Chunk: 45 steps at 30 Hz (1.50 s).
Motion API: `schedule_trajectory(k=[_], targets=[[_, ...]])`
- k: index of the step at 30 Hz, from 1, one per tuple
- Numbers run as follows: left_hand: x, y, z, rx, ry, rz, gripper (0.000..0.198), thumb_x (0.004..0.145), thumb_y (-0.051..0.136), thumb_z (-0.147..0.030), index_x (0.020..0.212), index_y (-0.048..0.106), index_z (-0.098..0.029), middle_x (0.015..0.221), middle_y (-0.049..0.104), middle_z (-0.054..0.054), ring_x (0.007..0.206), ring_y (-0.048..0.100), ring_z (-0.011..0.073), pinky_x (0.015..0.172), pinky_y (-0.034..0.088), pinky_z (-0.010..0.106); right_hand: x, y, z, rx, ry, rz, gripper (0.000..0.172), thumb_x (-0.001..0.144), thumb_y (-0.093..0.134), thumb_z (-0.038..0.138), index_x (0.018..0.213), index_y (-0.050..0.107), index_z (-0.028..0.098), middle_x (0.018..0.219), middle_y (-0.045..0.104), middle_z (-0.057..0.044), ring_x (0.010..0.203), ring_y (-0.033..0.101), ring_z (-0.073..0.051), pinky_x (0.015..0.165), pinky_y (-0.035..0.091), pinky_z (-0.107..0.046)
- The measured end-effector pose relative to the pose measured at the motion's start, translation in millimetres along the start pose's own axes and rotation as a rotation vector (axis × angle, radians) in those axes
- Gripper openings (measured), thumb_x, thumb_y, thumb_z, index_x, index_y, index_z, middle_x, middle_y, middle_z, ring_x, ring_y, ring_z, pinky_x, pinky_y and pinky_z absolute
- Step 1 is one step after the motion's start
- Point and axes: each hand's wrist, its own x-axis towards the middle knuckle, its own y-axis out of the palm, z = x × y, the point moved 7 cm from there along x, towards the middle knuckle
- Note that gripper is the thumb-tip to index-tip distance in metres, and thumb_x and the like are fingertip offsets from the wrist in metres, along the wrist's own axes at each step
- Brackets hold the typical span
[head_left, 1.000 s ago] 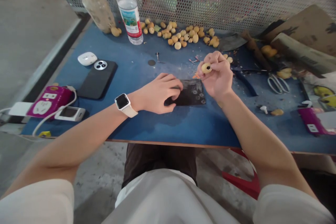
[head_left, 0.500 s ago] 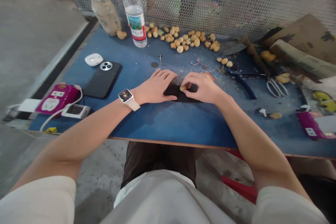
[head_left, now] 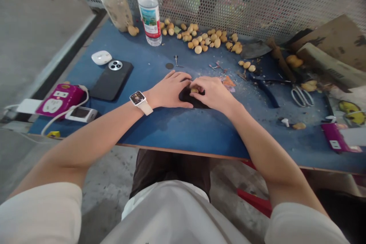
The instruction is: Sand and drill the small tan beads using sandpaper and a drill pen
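Note:
My left hand (head_left: 170, 92) lies flat with fingers spread, pressing the left part of a thin black sheet (head_left: 196, 102) against the table. Between the thumb and fingers of my right hand (head_left: 214, 92) is a small tan gourd (head_left: 195, 90), held low over that sheet and close to my left hand. The fingers partly cover the gourd, and I cannot tell whether it touches the sheet. An orange scrap (head_left: 228, 81) lies just beyond my right hand.
Many small gourds (head_left: 198, 49) lie along the perforated metal screen, beside a water bottle (head_left: 152, 26). A phone (head_left: 111, 84) and a purple power strip (head_left: 58, 101) are at left. At right are blue-handled pliers (head_left: 267, 93), scissors (head_left: 301, 96) and cardboard (head_left: 333, 45).
My right hand has moved left across the black sheet with the gourd, nearer my left hand, uncovering more of the orange scrap. My left hand stays flat in place.

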Motion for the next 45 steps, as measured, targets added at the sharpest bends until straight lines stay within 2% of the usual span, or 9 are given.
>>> schedule_trajectory(k=[6,12,18,24,28,31,36,41,45], targets=[[2.2,-0.6,0.1,0.009,0.020,-0.012,0.072,0.094,0.099,-0.068,0.148,0.087,-0.022,0.166,0.073,0.022,0.167,0.058,0.0505,0.148,0.042,0.072,-12.1,-6.1,1.1,0.014,-0.016,0.069,0.014,0.101,0.088,0.018,0.093,0.081,0.027,0.096,0.085,-0.006,0.089,0.078,-0.029,0.096,0.059,-0.046],[4.7,3.2,4.3,-0.001,-0.002,0.010,0.074,0.094,0.096,-0.074,0.148,0.084,-0.024,0.167,0.073,0.020,0.162,0.059,0.0483,0.147,0.042,0.069,-1.7,-1.0,-2.8,0.031,-0.040,-0.025,0.011,0.106,0.082,0.019,0.101,0.085,0.028,0.113,0.091,-0.011,0.111,0.083,-0.035,0.106,0.063,-0.052],[3.3,2.5,4.3,-0.008,-0.028,0.015,0.090,0.093,0.096,-0.079,0.162,0.078,-0.023,0.170,0.071,0.022,0.162,0.058,0.0492,0.144,0.047,0.069,-11.8,-5.9,-3.6,0.069,-0.045,0.078,0.014,0.105,0.089,0.028,0.092,0.083,0.027,0.096,0.085,-0.006,0.089,0.078,-0.027,0.094,0.060,-0.046],[6.9,4.3,4.8,-0.024,-0.037,0.015,0.094,0.089,0.098,-0.080,0.159,0.078,-0.020,0.169,0.070,0.024,0.165,0.056,0.0526,0.149,0.040,0.072,2.0,-9.5,-19.9,0.114,-0.015,-0.068,0.027,0.108,0.093,0.048,0.091,0.081,0.029,0.100,0.083,-0.008,0.099,0.076,-0.032,0.101,0.063,-0.054],[7.9,4.5,5.6,-0.050,-0.033,0.017,0.095,0.089,0.099,-0.079,0.163,0.075,-0.023,0.172,0.070,0.023,0.167,0.057,0.0532,0.149,0.041,0.073,-3.9,-14.6,-26.7,0.173,-0.007,0.021,0.034,0.096,0.104,0.050,0.085,0.079,0.030,0.092,0.082,-0.005,0.090,0.077,-0.031,0.097,0.064,-0.054],[8.0,5.0,7.1,-0.072,-0.031,0.016,0.098,0.089,0.100,-0.078,0.166,0.071,-0.024,0.173,0.071,0.024,0.167,0.058,0.0530,0.149,0.042,0.072,-7.7,-16.9,-28.5,0.189,-0.007,0.008,0.031,0.097,0.103,0.047,0.085,0.079,0.031,0.098,0.086,-0.006,0.095,0.080,-0.033,0.100,0.065,-0.055],[7.1,3.0,14.5,-0.109,-0.039,0.015,0.113,0.087,0.100,-0.080,0.177,0.060,-0.025,0.177,0.070,0.023,0.173,0.056,0.0534,0.150,0.040,0.071,0.9,-10.0,-28.1,0.131,-0.026,-0.004,0.014,0.102,0.093,0.038,0.094,0.083,0.031,0.109,0.089,-0.007,0.106,0.082,-0.035,0.108,0.065,-0.059],[7.3,-6.9,20.9,-0.139,-0.031,0.087,0.112,0.093,0.095,-0.078,0.185,0.054,-0.030,0.187,0.064,0.021,0.183,0.049,0.0523,0.153,0.036,0.072,-12.5,-28.1,-34.1,0.125,0.000,0.028,0.012,0.095,0.094,0.037,0.103,0.088,0.032,0.106,0.090,-0.006,0.094,0.082,-0.032,0.101,0.066,-0.057],[6.7,-19.2,17.7,-0.141,-0.015,0.059,0.108,0.095,0.095,-0.071,0.185,0.053,-0.029,0.183,0.067,0.021,0.181,0.051,0.0536,0.152,0.035,0.076,-19.6,-37.6,-36.7,0.091,-0.002,0.019,0.012,0.094,0.096,0.038,0.104,0.090,0.035,0.105,0.092,-0.006,0.097,0.082,-0.034,0.102,0.065,-0.058]])
